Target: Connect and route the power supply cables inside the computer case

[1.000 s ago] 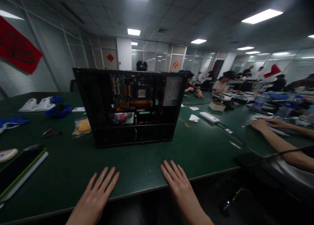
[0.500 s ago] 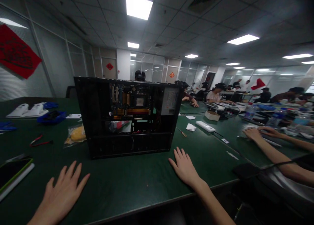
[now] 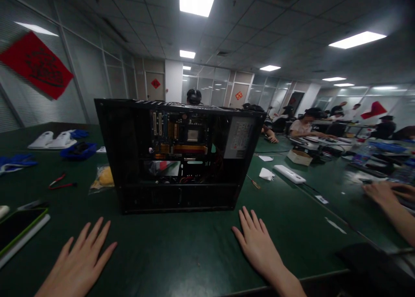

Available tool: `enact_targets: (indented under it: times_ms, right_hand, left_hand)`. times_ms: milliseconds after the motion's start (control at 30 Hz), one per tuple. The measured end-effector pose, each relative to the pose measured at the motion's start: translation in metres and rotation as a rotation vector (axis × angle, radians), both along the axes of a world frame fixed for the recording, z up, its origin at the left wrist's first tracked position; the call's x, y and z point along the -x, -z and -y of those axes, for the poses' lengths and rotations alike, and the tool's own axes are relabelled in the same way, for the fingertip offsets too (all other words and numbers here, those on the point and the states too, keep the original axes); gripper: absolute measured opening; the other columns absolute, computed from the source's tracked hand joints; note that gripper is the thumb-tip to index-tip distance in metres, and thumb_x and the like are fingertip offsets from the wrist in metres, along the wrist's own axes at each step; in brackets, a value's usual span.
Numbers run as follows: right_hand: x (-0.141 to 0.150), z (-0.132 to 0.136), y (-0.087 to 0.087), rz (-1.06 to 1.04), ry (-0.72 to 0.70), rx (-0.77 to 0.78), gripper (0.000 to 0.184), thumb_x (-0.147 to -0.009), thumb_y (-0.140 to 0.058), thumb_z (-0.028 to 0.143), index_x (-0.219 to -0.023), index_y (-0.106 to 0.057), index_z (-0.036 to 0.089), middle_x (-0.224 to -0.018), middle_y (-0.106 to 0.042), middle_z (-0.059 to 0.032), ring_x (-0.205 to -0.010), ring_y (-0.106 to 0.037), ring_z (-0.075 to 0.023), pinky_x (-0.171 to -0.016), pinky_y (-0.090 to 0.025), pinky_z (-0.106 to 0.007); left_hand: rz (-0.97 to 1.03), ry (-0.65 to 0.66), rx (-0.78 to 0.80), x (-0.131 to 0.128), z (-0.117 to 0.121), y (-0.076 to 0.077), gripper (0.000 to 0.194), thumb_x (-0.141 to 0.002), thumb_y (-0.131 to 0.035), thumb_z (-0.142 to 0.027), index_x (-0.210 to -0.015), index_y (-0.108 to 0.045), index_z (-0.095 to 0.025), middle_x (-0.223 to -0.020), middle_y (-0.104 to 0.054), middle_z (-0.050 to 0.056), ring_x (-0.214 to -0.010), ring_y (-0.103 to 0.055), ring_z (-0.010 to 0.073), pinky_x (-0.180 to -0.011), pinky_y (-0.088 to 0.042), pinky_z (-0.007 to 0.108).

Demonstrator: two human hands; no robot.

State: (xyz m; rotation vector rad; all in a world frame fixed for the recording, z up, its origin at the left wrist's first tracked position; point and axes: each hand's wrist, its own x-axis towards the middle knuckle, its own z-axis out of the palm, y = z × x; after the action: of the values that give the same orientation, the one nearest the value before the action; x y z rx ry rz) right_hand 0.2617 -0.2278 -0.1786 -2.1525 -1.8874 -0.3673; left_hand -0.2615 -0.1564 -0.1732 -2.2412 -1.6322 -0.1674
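Note:
An open black computer case (image 3: 129,158) stands on its side on the green table (image 3: 181,249), its motherboard (image 3: 180,135) and silver power supply (image 3: 240,137) facing me. My left hand (image 3: 79,262) lies flat on the table, fingers spread, in front of the case's left end. Flat and empty too, my right hand (image 3: 257,245) rests just before the case's right corner. Neither hand touches the case.
A phone in a green-edged cover (image 3: 17,230) lies at the left edge. Red-handled pliers (image 3: 60,182), a bagged yellow item (image 3: 103,178) and blue gloves (image 3: 17,161) sit left. A screwdriver (image 3: 253,183) and white remote (image 3: 289,174) lie right. Another person's hand (image 3: 385,193) rests far right.
Both hands have slid apart and forward toward the case's two ends. The view has swung a little left, so the neighbour's arm sits nearer the right edge.

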Motion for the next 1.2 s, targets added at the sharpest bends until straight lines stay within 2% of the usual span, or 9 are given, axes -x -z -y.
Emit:
enact_targets:
  times_ms: [233,500,767,867,933,1000,1067,1133,1200]
  right_hand:
    - [0.015,0.011,-0.031,-0.028,0.068,0.249,0.070,-0.099,-0.029,0.056,-0.153,-0.036,0.011,-0.161,-0.025,-0.0088,-0.150,-0.021,-0.0335,-0.121,-0.022,-0.052]
    - [0.015,0.015,-0.032,-0.012,0.051,0.250,0.069,-0.099,-0.032,0.054,-0.152,-0.038,0.009,-0.161,-0.026,-0.0109,-0.150,-0.019,-0.0349,-0.120,-0.021,-0.053]
    - [0.016,0.018,-0.041,-0.007,0.035,0.209,0.063,-0.097,-0.042,0.051,-0.144,-0.051,0.010,-0.155,-0.039,-0.0155,-0.144,-0.034,-0.0375,-0.114,-0.034,-0.053]
    - [0.018,0.023,-0.077,-0.073,-0.106,0.213,0.043,-0.099,-0.042,0.045,-0.111,-0.071,0.016,-0.127,-0.067,-0.0162,-0.110,-0.067,-0.0323,-0.090,-0.054,-0.043]
    - [0.024,0.018,-0.115,-0.183,-0.214,0.121,0.043,-0.102,-0.036,0.043,-0.092,-0.070,0.020,-0.093,-0.075,-0.0106,-0.079,-0.071,-0.0245,-0.074,-0.056,-0.037]
    - [0.036,-0.002,-0.156,-0.290,-0.393,-0.106,0.031,-0.100,-0.045,0.040,-0.108,-0.066,0.020,-0.100,-0.073,-0.0098,-0.086,-0.070,-0.0223,-0.078,-0.055,-0.035]
    - [0.052,-0.039,-0.189,-0.295,-0.574,-0.143,0.026,-0.099,-0.048,0.029,-0.117,-0.063,0.019,-0.110,-0.072,-0.0106,-0.096,-0.068,-0.0219,-0.084,-0.053,-0.034]
    - [0.071,-0.087,-0.209,-0.214,-0.679,-0.004,0.027,-0.093,-0.051,0.017,-0.115,-0.067,0.019,-0.111,-0.072,-0.0105,-0.099,-0.068,-0.0220,-0.088,-0.051,-0.032]
    - [0.091,-0.135,-0.213,-0.120,-0.710,0.277,0.033,-0.087,-0.056,0.011,-0.117,-0.069,0.019,-0.111,-0.074,-0.0100,-0.094,-0.070,-0.0216,-0.083,-0.052,-0.029]
  left_hand:
    - [0.058,0.034,0.155,0.005,0.012,-0.004,0.060,-0.092,-0.030,-0.043,-0.140,-0.058,-0.022,-0.156,-0.040,0.009,-0.147,-0.032,0.0350,-0.115,-0.029,0.058]
    - [0.047,-0.058,0.201,-0.027,0.025,-0.041,0.067,-0.091,-0.028,-0.045,-0.146,-0.049,-0.013,-0.158,-0.034,0.013,-0.146,-0.030,0.0387,-0.113,-0.033,0.058]
    - [0.097,-0.039,0.181,-0.030,0.026,-0.043,0.068,-0.091,-0.030,-0.049,-0.147,-0.047,-0.013,-0.158,-0.035,0.013,-0.146,-0.032,0.0395,-0.112,-0.035,0.059]
    - [0.122,-0.050,0.164,-0.032,0.026,-0.042,0.067,-0.092,-0.031,-0.047,-0.147,-0.047,-0.013,-0.157,-0.037,0.014,-0.146,-0.032,0.0394,-0.112,-0.034,0.060]
    - [0.136,-0.062,0.170,-0.035,0.026,-0.044,0.067,-0.092,-0.031,-0.047,-0.148,-0.046,-0.013,-0.157,-0.036,0.014,-0.146,-0.031,0.0398,-0.112,-0.033,0.061]
    - [0.157,-0.086,0.184,-0.039,0.026,-0.047,0.068,-0.092,-0.033,-0.050,-0.148,-0.046,-0.014,-0.158,-0.035,0.014,-0.146,-0.031,0.0404,-0.112,-0.033,0.061]
    - [0.173,-0.110,0.199,-0.042,0.027,-0.051,0.069,-0.092,-0.035,-0.052,-0.148,-0.046,-0.014,-0.157,-0.036,0.015,-0.145,-0.033,0.0406,-0.112,-0.033,0.062]
    - [0.180,-0.129,0.203,-0.044,0.027,-0.053,0.068,-0.092,-0.035,-0.053,-0.148,-0.046,-0.015,-0.157,-0.037,0.014,-0.144,-0.034,0.0397,-0.113,-0.032,0.062]
    - [0.185,-0.141,0.203,-0.044,0.027,-0.055,0.067,-0.093,-0.033,-0.053,-0.148,-0.046,-0.017,-0.157,-0.036,0.012,-0.145,-0.033,0.0378,-0.115,-0.031,0.060]
